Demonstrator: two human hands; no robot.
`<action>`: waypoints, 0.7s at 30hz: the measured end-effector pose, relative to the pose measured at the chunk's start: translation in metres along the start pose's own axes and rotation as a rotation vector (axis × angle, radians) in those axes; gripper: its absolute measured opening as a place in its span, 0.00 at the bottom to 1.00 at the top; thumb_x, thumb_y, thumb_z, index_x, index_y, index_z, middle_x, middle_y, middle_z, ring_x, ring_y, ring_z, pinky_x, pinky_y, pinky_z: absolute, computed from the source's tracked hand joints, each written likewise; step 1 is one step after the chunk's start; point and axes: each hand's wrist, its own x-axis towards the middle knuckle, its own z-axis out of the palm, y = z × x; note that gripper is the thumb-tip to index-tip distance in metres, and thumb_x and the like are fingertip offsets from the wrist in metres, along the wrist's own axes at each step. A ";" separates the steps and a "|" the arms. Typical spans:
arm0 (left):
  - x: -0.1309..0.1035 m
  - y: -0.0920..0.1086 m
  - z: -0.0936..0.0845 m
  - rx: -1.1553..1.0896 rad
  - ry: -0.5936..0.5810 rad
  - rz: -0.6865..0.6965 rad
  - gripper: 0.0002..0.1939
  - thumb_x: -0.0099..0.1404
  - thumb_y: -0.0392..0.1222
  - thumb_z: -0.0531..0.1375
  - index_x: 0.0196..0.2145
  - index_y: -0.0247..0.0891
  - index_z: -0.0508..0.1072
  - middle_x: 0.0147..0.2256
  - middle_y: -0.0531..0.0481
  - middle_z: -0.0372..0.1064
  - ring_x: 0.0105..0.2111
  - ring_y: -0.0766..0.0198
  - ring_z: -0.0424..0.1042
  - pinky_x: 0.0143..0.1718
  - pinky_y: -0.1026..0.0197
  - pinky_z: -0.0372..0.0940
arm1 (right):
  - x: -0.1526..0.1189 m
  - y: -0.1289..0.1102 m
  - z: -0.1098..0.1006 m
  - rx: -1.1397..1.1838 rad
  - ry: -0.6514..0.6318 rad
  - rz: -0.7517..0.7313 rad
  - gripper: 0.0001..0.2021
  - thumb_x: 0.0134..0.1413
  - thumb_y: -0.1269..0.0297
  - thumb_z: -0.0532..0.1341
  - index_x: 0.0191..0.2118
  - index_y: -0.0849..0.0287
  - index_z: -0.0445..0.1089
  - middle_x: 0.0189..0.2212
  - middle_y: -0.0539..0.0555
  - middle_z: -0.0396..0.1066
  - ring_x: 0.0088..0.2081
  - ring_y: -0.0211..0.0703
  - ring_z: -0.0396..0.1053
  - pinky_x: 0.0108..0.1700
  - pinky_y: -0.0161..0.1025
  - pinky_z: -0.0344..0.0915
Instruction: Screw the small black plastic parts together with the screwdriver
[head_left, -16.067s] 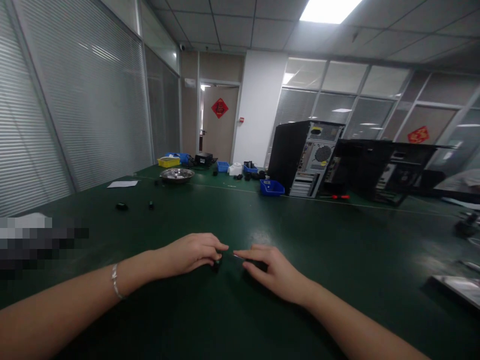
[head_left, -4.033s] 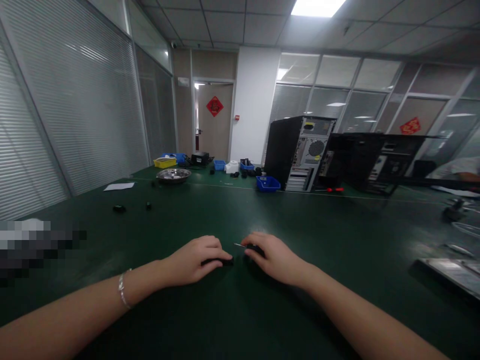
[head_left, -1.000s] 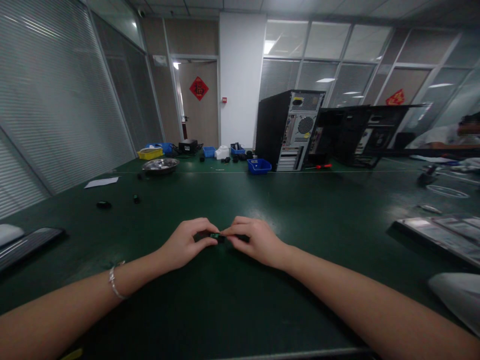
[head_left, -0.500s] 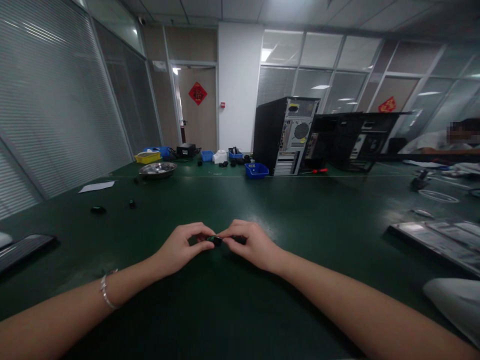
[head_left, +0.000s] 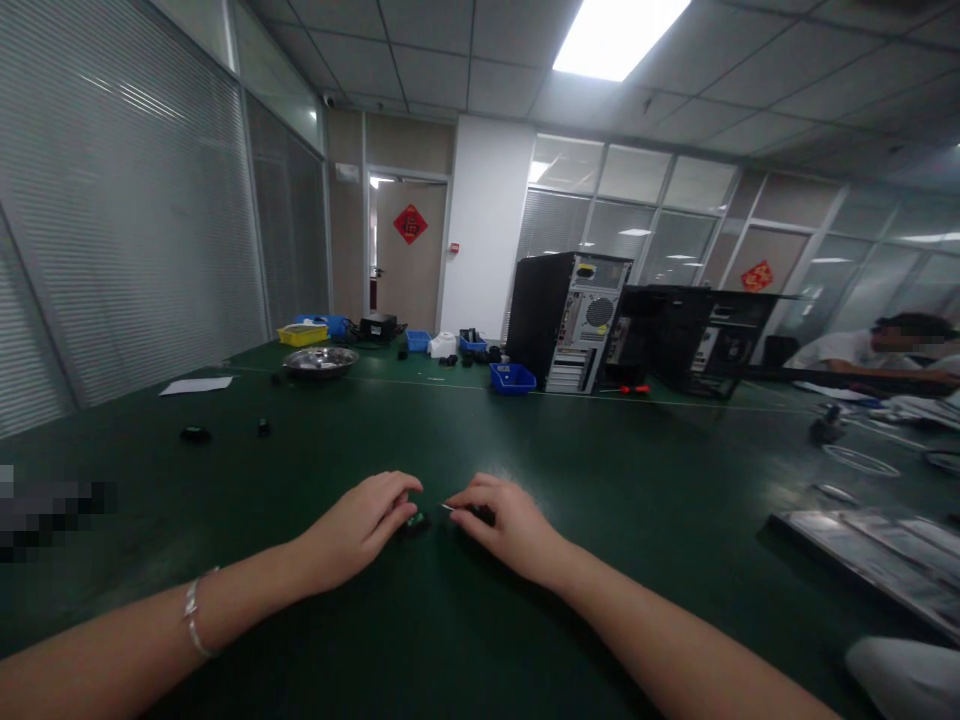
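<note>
A small black piece with green on it [head_left: 415, 521] lies at the tips of my left hand [head_left: 371, 525]. That hand's thumb and fingers are a little apart, curved over the table beside the piece; whether the thumb touches it is hard to tell. In a pinch, my right hand [head_left: 506, 520] grips a thin tool with a light metal tip [head_left: 448, 507], which points left towards the black piece with a gap between them. Most of the tool is hidden by the fingers, so its kind does not show.
Two small black parts [head_left: 196, 434] [head_left: 263, 427] lie left on the green table. Farther back are a metal bowl [head_left: 321, 362], a blue bin [head_left: 513, 379] and a computer tower [head_left: 559, 322]. A flat rack [head_left: 862, 550] lies right; a person [head_left: 847, 350] sits beyond.
My left fingers have loosened from the small black piece. The right hand's tool tip has drawn apart from it. The view has tilted upward.
</note>
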 end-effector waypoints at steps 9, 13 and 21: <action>-0.003 -0.013 -0.008 -0.011 -0.208 0.300 0.27 0.63 0.26 0.50 0.57 0.49 0.63 0.57 0.51 0.61 0.57 0.58 0.60 0.59 0.51 0.55 | -0.002 0.002 -0.005 0.090 0.017 0.085 0.16 0.58 0.59 0.61 0.51 0.56 0.68 0.41 0.53 0.68 0.38 0.41 0.67 0.39 0.37 0.65; -0.003 -0.011 -0.010 0.033 -0.189 0.276 0.21 0.66 0.31 0.51 0.54 0.47 0.67 0.52 0.48 0.65 0.51 0.58 0.64 0.53 0.56 0.61 | -0.003 0.002 -0.005 0.073 -0.045 0.078 0.16 0.54 0.64 0.63 0.49 0.56 0.67 0.41 0.53 0.68 0.39 0.41 0.67 0.39 0.36 0.65; -0.002 -0.004 -0.012 0.016 -0.150 0.136 0.14 0.68 0.41 0.54 0.50 0.43 0.69 0.46 0.47 0.64 0.44 0.59 0.64 0.45 0.59 0.62 | -0.005 -0.001 -0.008 0.023 -0.065 -0.001 0.09 0.54 0.68 0.62 0.42 0.57 0.69 0.39 0.51 0.68 0.39 0.40 0.66 0.40 0.35 0.63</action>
